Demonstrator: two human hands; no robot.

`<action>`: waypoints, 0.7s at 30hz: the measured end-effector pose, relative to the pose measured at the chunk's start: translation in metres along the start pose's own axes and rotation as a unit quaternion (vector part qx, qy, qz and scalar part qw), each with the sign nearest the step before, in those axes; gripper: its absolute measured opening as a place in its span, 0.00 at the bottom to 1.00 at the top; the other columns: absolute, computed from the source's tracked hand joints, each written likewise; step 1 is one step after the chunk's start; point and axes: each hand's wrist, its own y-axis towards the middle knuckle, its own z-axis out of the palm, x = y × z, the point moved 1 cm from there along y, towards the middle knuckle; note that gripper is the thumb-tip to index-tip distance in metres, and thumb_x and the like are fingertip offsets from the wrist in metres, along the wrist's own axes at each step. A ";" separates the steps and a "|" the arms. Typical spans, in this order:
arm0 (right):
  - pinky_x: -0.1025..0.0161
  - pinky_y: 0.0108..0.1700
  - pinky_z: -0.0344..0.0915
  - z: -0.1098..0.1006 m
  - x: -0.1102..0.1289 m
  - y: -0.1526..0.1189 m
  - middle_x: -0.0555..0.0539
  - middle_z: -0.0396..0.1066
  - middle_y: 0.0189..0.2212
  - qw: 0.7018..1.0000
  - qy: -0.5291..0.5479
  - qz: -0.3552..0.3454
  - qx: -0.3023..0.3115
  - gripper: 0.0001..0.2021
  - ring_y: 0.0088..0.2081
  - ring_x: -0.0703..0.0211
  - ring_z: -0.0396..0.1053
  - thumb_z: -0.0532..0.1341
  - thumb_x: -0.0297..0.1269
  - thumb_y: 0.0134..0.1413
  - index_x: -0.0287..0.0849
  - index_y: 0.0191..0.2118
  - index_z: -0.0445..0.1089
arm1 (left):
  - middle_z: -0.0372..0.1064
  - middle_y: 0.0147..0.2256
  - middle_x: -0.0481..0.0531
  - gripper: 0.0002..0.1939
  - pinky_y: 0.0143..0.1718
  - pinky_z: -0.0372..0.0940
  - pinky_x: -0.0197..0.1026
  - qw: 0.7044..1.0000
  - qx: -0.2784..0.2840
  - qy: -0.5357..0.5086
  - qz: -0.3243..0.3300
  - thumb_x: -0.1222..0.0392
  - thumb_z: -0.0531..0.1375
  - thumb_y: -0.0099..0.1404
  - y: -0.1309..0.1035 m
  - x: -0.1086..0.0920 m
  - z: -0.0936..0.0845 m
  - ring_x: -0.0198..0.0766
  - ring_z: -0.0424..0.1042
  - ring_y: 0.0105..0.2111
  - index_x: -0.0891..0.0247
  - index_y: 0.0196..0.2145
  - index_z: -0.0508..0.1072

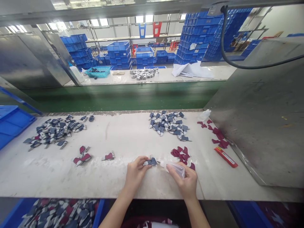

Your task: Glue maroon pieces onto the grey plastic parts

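My left hand (137,171) pinches a small dark blue and white piece (151,161) just above the white table. In my right hand (186,180) is a clear squeeze bottle (177,168), tilted so that its thin nozzle points left at the piece. The nozzle tip is very near the piece; whether they touch I cannot tell. Loose maroon pieces (181,153) lie just beyond my right hand. A pile of dark blue and white pieces (168,123) lies farther back. To the left of my left hand sits a maroon and white piece (109,156), with a small group (82,155) beyond it.
A larger heap of pieces (55,129) covers the table's left side. At right are more maroon pieces (219,137), a red packet (226,157) and a metal panel (266,120). A green belt (123,96) runs behind. Below the front edge stands a blue bin (101,212) of pieces.
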 end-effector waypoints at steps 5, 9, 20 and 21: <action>0.66 0.22 0.60 -0.003 0.000 -0.002 0.51 0.69 0.19 0.995 0.075 0.059 -0.010 0.12 0.20 0.62 0.65 0.69 0.44 0.47 0.41 0.25 0.74 | 0.82 0.39 0.52 0.10 0.49 0.74 0.44 1.000 -0.002 -0.002 -0.003 0.60 0.68 0.54 0.000 0.001 0.001 0.46 0.80 0.45 0.60 0.36 0.76; 0.64 0.24 0.68 -0.003 -0.004 -0.001 0.46 0.76 0.24 0.988 0.119 0.095 -0.016 0.14 0.24 0.56 0.72 0.71 0.44 0.42 0.40 0.31 0.77 | 0.82 0.39 0.52 0.10 0.49 0.74 0.44 1.000 0.000 -0.008 -0.001 0.60 0.68 0.54 0.000 0.003 0.001 0.47 0.80 0.45 0.60 0.36 0.76; 0.61 0.31 0.74 0.020 0.010 -0.011 0.45 0.78 0.26 0.995 0.058 0.081 -0.009 0.12 0.28 0.52 0.75 0.69 0.46 0.47 0.41 0.30 0.78 | 0.82 0.40 0.52 0.09 0.48 0.75 0.44 1.000 0.018 -0.007 0.006 0.61 0.68 0.55 0.000 0.001 0.000 0.46 0.80 0.45 0.59 0.35 0.76; 0.61 0.32 0.74 0.020 0.008 -0.011 0.45 0.78 0.26 0.995 0.055 0.078 -0.005 0.12 0.28 0.52 0.76 0.69 0.46 0.47 0.41 0.31 0.79 | 0.82 0.40 0.52 0.08 0.48 0.75 0.45 1.000 0.019 -0.007 0.008 0.61 0.68 0.55 0.000 0.001 0.000 0.46 0.80 0.44 0.59 0.35 0.76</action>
